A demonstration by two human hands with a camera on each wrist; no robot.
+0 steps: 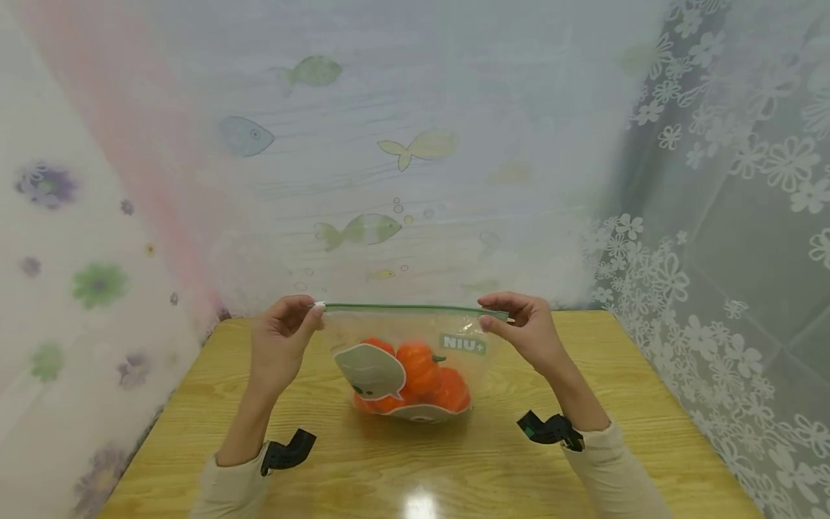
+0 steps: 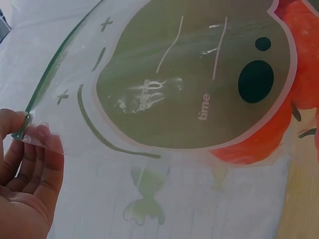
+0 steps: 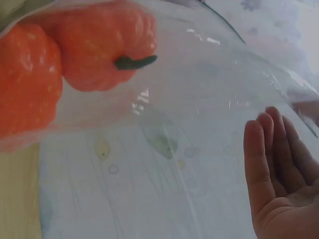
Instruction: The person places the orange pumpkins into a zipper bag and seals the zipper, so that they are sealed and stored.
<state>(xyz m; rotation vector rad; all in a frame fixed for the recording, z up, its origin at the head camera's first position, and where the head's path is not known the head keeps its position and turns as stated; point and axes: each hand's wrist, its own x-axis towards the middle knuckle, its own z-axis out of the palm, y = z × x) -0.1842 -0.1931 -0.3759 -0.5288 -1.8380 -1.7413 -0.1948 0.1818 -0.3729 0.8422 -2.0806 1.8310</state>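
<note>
A clear zip bag (image 1: pixel 462 344) with a green top strip (image 1: pixel 402 308) hangs upright above the table, its bottom at or near the wood. Several orange mini pumpkins (image 1: pixel 418 367) lie inside; a dark green stem shows on one in the right wrist view. My left hand (image 1: pixel 275 349) pinches the top left corner, where a small white piece (image 1: pixel 318 304) sits on the strip. My right hand (image 1: pixel 528 337) pinches the top right end between thumb and fingers. The strip is stretched straight between both hands. A grey-green printed patch (image 2: pixel 189 74) hides some of the pumpkins.
A yellow wood-grain table (image 1: pixel 311 483) lies beneath. Behind it hangs a pale curtain (image 1: pixel 519 238) printed with fish. Flower-patterned sheets flank the left and right sides. Black camera mounts (image 1: pixel 288 452) are on both wrists.
</note>
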